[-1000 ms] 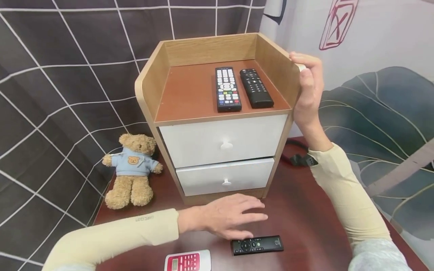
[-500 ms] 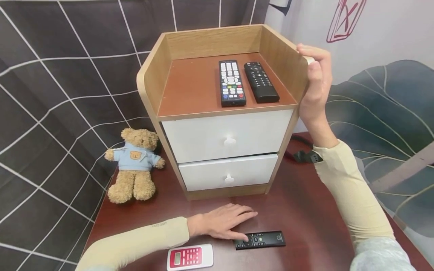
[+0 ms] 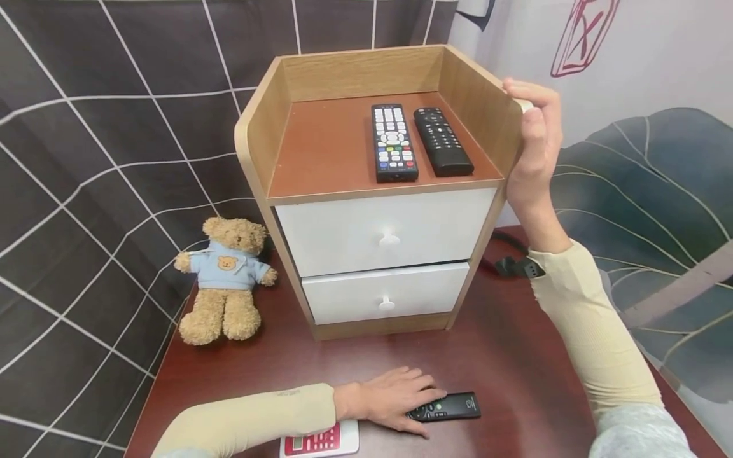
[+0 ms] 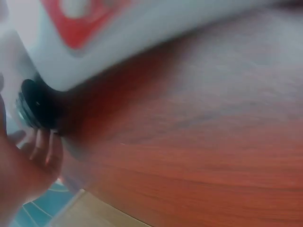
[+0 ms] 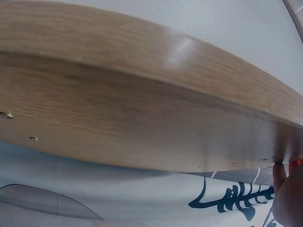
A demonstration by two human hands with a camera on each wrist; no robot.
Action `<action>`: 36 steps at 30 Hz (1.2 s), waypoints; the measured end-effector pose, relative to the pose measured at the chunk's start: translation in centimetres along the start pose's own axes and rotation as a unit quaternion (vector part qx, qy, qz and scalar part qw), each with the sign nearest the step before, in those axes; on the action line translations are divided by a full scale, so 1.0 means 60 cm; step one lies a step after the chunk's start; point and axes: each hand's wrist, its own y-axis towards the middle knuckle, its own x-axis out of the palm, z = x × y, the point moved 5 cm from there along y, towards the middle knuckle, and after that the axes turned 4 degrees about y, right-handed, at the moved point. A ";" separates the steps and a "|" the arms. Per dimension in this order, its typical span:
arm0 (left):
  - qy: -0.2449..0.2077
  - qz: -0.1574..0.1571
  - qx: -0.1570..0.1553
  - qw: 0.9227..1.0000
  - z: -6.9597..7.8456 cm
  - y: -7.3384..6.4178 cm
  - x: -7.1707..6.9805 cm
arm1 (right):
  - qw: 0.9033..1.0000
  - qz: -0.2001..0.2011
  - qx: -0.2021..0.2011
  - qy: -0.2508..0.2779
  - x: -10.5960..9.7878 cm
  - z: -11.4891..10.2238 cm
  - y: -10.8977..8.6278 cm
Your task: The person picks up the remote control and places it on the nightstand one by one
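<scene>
A black remote control lies flat on the dark red tabletop. My left hand covers its left end and holds it, thumb along the near edge and fingers along the far one. In the left wrist view the fingertips meet the dark remote. With my right hand I grip the right side panel of a small wooden drawer cabinet, fingers over its upper edge. Both white drawers, the upper drawer and the lower drawer, are pushed in.
Two other remotes, a dark remote with white keys and a black remote, lie on the cabinet top. A teddy bear leans at left. Beneath my left forearm is a red-and-white calculator-like remote. A black cable plug lies at right.
My left hand has come down and toward me onto the black remote, and its fingers now close about the left end. The right hand keeps its grip on the cabinet panel.
</scene>
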 end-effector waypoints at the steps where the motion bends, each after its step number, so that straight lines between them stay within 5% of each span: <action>1: -0.008 0.000 -0.004 1.000 0.003 0.004 0.001 | 1.000 0.002 -0.001 0.002 0.000 -0.001 0.000; 7: -0.017 -0.005 -0.031 0.999 0.019 0.027 0.003 | 1.000 0.004 -0.002 0.002 -0.003 0.000 0.000; 15: -0.015 -0.029 -0.030 0.999 0.035 0.041 -0.002 | 1.000 -0.004 -0.002 0.004 -0.010 0.003 -0.002; 23: -0.032 0.007 -0.031 0.999 0.032 0.035 -0.018 | 1.000 -0.009 0.003 0.006 -0.005 -0.001 -0.003; 28: -0.058 0.041 -0.051 0.996 0.024 0.027 -0.047 | 1.000 -0.009 0.015 0.011 -0.002 -0.006 -0.008; 36: -0.061 0.077 -0.073 0.992 -0.011 0.002 -0.125 | 1.000 -0.009 0.010 0.012 0.000 -0.011 -0.004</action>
